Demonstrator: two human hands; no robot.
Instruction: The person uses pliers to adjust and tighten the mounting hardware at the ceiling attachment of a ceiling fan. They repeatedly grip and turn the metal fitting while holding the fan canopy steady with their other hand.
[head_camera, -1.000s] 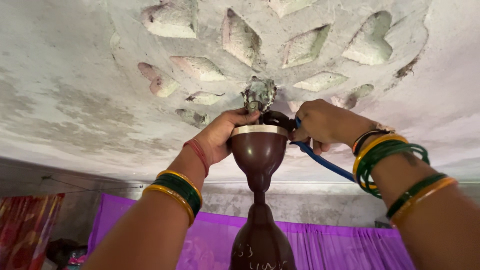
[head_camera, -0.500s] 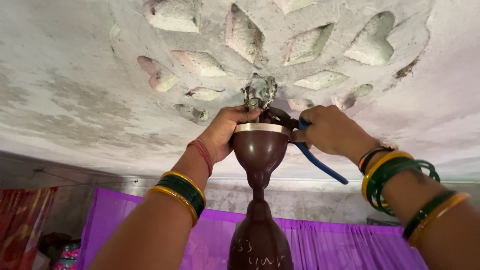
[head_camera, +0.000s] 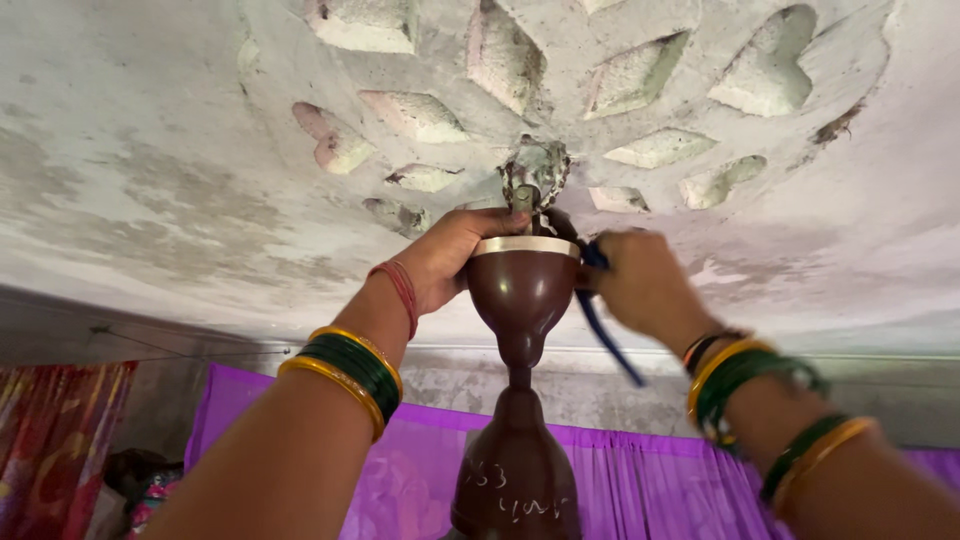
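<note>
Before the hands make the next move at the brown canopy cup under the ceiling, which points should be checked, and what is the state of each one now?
1. Left hand grips the brown canopy cup at its rim: ok.
2. Right hand holds the blue-handled tool at the cup's rim: ok, though the hand is blurred.
3. Tool tip seated on its fastener: cannot tell, it is hidden behind the cup and hand.
4. Ceiling hook above the cup carrying the rod: cannot tell, only partly visible.
5. Cup in line with the brown fan body below: ok.
6. Bangles on the left wrist away from the cup: ok.
</note>
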